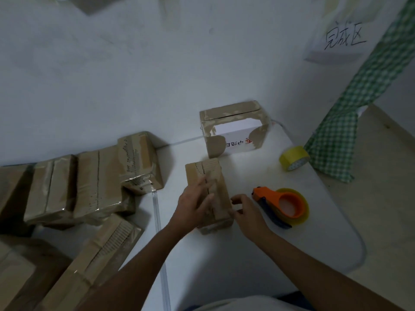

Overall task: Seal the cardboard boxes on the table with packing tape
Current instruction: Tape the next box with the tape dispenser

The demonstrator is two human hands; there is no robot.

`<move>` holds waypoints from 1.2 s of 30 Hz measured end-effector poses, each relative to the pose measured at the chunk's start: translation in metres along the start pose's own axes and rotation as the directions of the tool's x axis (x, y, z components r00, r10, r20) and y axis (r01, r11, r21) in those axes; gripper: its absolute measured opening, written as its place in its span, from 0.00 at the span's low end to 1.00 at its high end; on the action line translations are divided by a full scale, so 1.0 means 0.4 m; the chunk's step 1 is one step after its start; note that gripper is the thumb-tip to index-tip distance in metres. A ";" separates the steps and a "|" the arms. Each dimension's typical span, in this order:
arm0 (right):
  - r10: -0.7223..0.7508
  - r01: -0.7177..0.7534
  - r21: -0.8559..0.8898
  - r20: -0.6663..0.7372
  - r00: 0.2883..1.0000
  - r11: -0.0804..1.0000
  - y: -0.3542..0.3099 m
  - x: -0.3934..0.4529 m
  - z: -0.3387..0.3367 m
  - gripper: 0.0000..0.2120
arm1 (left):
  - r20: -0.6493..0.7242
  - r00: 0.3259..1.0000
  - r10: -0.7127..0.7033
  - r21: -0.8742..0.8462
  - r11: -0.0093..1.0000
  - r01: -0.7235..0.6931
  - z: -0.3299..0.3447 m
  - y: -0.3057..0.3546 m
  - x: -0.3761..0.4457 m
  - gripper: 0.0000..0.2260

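My left hand [195, 206] lies flat, fingers straight, on top of the small cardboard box [207, 194] at the middle of the white desk [235, 261]. My right hand [246, 212] touches the box's right side with curled fingertips, seemingly pinching at its edge. Just right lies the orange tape dispenser [281, 206]; a yellow tape roll [294, 158] sits farther back. A larger taped box [233, 129] stands behind, against the white wall [134, 63]. Sealed boxes [89, 182] pile up on the left. Green checked cloth [350, 104] hangs at right.

Makeshift packing room, stacked cardboard boxes [94, 189], tape dispenser [283, 206], wall sign [336, 41]
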State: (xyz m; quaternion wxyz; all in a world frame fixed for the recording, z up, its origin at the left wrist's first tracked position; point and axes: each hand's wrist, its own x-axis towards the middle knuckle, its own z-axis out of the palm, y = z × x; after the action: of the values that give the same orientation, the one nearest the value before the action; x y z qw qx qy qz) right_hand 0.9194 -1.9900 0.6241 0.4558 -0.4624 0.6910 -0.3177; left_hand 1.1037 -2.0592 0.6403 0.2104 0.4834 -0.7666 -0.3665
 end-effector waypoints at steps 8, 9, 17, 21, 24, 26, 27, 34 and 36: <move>-0.437 0.383 -0.615 0.068 0.897 0.689 -0.064 -0.014 -0.003 0.21 | 0.273 0.556 -0.785 -0.808 0.127 0.576 -0.002 -0.074 -0.193 0.20; -0.459 0.451 -0.651 0.174 0.872 0.610 -0.073 -0.015 0.003 0.25 | 0.352 0.535 -0.768 -0.823 0.019 0.568 0.006 -0.080 -0.208 0.21; -0.292 0.550 -0.796 0.480 0.827 0.251 -0.049 -0.001 0.081 0.36 | 0.397 0.607 -0.689 -0.884 -0.109 0.455 0.038 -0.090 -0.234 0.21; -0.319 0.455 -0.840 0.362 0.876 0.295 -0.046 -0.025 0.105 0.33 | 0.305 0.656 -0.690 -0.897 0.024 0.441 0.039 -0.100 -0.242 0.09; -0.316 0.437 -0.842 0.340 0.885 0.316 -0.044 -0.028 0.112 0.33 | 0.208 0.671 -0.711 -0.905 0.121 0.409 0.039 -0.093 -0.235 0.07; -0.305 0.436 -0.841 0.344 0.888 0.320 -0.037 -0.027 0.112 0.34 | 0.113 0.689 -0.716 -0.892 0.233 0.388 0.042 -0.086 -0.232 0.06; -0.310 0.434 -0.841 0.339 0.888 0.323 -0.036 -0.026 0.111 0.34 | 0.064 0.699 -0.712 -0.874 0.299 0.384 0.044 -0.085 -0.230 0.05; -0.295 0.438 -0.840 0.351 0.889 0.321 -0.031 -0.020 0.111 0.33 | -0.014 0.747 -0.664 -0.779 0.476 0.408 0.067 -0.093 -0.195 0.05; -0.289 0.424 -0.849 0.340 0.895 0.314 -0.037 -0.025 0.106 0.32 | -0.018 0.763 -0.646 -0.752 0.512 0.415 0.080 -0.089 -0.178 0.05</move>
State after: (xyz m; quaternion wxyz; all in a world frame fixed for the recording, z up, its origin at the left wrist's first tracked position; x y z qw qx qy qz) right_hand 0.9654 -1.9869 0.6240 0.0903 -0.7932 0.6004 0.0464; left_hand 1.1345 -1.9933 0.5947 0.3674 0.6255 -0.3343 -0.6016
